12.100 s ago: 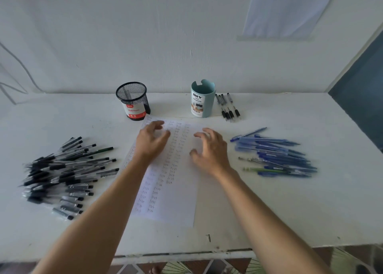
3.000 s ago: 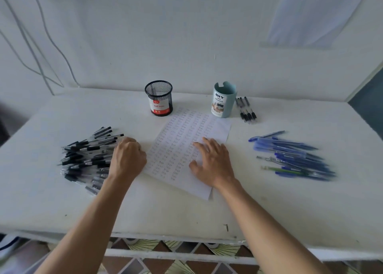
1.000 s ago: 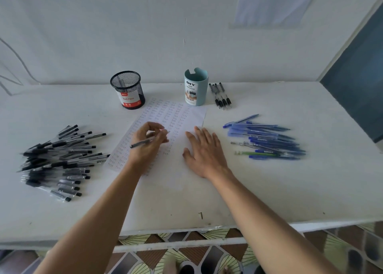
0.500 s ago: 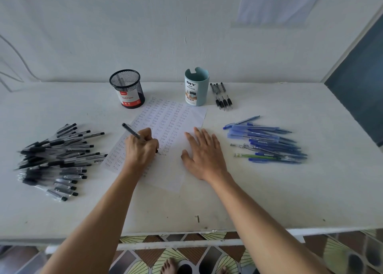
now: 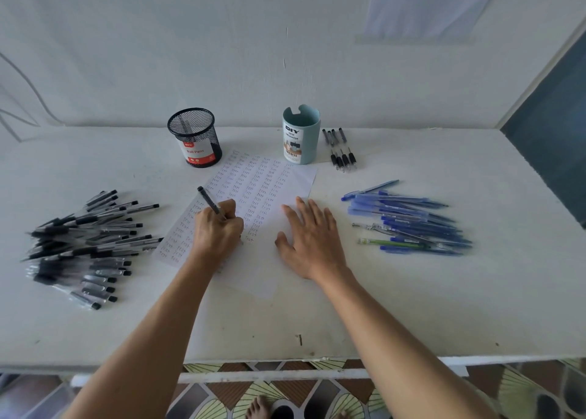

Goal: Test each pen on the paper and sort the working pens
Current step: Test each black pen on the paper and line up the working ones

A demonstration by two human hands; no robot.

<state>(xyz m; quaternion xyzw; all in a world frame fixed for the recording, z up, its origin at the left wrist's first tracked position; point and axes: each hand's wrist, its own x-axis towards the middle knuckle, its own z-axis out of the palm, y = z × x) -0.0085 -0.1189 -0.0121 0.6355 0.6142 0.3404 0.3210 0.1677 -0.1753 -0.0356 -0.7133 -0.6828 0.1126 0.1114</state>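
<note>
1. The left hand (image 5: 218, 228) pinches a black pen (image 5: 211, 203) low on the barrel with the fingers curled tight round it. The cap end points to 11 o'clock. The tip is mostly hidden under the fingers, so I can't tell if it touches the sheet.
2. The right hand (image 5: 312, 241) lies flat on the paper (image 5: 298, 177) with fingers straight and slightly spread, pinning it.
3. Pen, my guess: light, stiff, smooth plastic. Best held near the dark grip zone by the tip, since a higher hold would wobble.
4. Paper, my guess: thin and floppy, and it slides easily on a slick top, so it needs a flat palm on it. It sits mid-table, skewed, with rows of small scribbles filling its upper part.
5. The black pens (image 5: 85, 241) are heaped at 9 o'clock of the sheet and the blue pens (image 5: 409, 225) at 3 o'clock. Both heaps are loose and likely to roll.
6. A mesh cup (image 5: 195, 138) stands at 11 o'clock and a teal organizer (image 5: 300, 134) at 12 to 1, just touching the sheet's far edge. A small row of black pens (image 5: 341, 150) lies just beside the organizer.
7. The table (image 5: 459, 307) is white, smooth and scuffed, pushed against a white wall (image 5: 190, 38). A tiled floor (image 5: 241, 396) shows below its near edge.
</note>
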